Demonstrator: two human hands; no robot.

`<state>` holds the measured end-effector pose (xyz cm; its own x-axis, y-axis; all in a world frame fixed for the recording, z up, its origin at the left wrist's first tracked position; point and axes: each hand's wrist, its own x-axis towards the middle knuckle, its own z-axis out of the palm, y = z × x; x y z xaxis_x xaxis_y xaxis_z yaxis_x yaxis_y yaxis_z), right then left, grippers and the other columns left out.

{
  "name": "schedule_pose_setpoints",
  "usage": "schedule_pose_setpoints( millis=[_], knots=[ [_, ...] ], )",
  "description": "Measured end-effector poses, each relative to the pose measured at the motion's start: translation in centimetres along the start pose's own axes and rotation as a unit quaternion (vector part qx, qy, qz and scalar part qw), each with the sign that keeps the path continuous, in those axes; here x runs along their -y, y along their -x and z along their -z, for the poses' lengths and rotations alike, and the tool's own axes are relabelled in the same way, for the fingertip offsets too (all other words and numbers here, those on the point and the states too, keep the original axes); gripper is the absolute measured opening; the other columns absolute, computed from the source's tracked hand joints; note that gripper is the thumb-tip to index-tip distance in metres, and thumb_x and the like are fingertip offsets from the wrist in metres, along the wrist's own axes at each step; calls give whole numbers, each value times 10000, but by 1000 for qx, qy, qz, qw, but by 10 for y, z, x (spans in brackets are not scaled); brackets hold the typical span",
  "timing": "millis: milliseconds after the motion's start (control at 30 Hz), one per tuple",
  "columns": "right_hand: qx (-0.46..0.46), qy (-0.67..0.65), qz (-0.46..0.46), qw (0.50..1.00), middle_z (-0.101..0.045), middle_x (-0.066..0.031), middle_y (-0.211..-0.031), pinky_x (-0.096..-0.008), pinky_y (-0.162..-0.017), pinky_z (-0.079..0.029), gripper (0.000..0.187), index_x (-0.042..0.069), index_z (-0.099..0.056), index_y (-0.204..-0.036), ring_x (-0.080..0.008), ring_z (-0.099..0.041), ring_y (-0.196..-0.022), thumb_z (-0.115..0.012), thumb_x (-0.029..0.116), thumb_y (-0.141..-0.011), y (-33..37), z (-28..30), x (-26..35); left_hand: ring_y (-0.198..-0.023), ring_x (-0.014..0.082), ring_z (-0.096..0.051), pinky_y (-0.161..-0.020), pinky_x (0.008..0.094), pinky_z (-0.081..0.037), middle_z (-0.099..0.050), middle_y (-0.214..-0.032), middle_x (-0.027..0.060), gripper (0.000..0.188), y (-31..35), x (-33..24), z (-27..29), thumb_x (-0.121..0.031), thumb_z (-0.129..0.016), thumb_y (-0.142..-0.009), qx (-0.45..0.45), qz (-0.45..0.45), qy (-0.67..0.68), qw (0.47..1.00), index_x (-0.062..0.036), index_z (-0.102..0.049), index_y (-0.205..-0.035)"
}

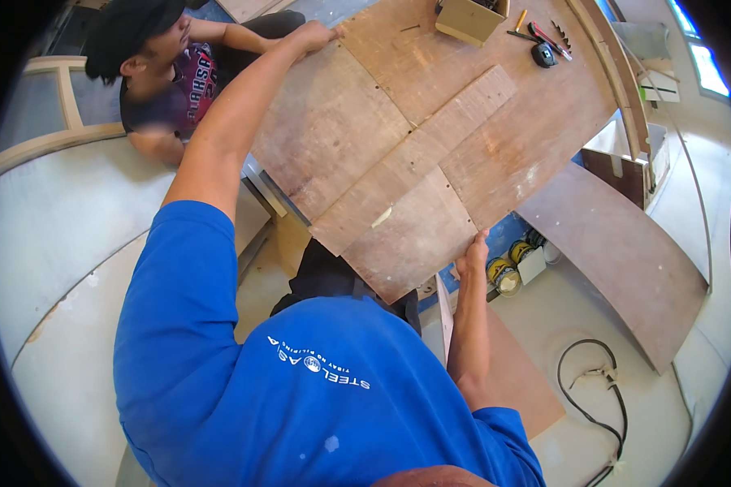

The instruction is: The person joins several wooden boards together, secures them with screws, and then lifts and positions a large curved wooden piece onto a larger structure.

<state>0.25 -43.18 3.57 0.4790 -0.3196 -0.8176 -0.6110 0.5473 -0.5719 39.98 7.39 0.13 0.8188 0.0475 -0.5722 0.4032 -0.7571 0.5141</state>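
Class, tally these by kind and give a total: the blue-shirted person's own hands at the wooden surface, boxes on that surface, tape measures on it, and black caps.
Hands: 2, the left hand and right hand
Box: 1
Tape measure: 1
Black cap: 1
Total: 5

Black cable (pixel 623 411) lies looped — yellow cans (pixel 498 269) cluster.
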Motion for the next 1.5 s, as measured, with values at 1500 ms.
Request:
schedule_pose_setpoints(
  millis=[1500],
  knots=[
    [69,-10,27,997,-545,-145,-1488,-474,-1100,-490,658,-26,-464,-1482,-328,-569,-1317,-223,473,-1126,-23,4,-7,-1277,322,-584,-1064,552,-480,-610,-1399,149,543,467,-2,-379,-434,-629,-1022,-88,178,782,591,-60,-558,-1409]
  ],
)
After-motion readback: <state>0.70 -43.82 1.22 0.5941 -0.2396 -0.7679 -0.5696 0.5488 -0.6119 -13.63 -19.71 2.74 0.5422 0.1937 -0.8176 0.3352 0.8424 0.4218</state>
